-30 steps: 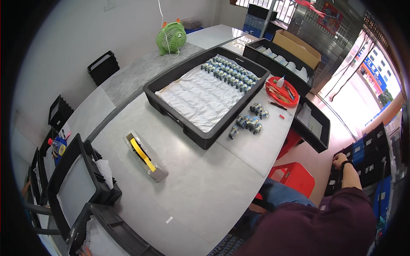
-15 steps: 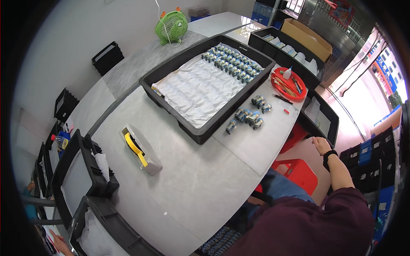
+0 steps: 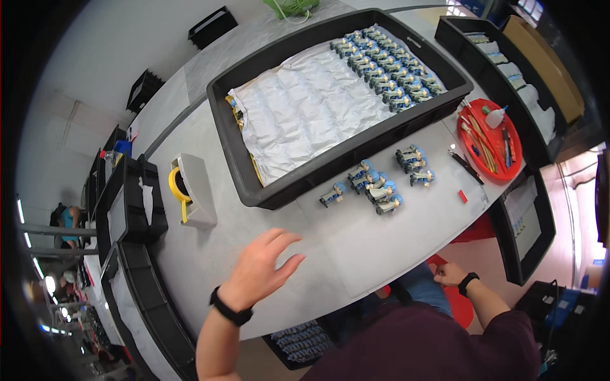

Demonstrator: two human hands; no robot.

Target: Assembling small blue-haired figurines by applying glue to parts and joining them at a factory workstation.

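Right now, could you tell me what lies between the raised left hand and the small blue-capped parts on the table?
Head view: only bare grey table separates the left hand from the blue-capped parts.

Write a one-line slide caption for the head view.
Left hand open above grey table, near small blue-capped parts.

This is a small-parts assembly workshop. A long grey worktop (image 3: pixel 381 254) carries a big black plastic tray (image 3: pixel 254 171) lined with crinkled silver foil, rows of small blue-capped components (image 3: pixel 387 70) packed at its far end. More of the same parts (image 3: pixel 372 187) stand loose near the worktop's front edge. A round red dish of hand tools (image 3: pixel 492 136) sits at the right edge, a grey tape dispenser with a yellow roll (image 3: pixel 190 190) towards the left, and black storage crates (image 3: pixel 130 209) line the sides.
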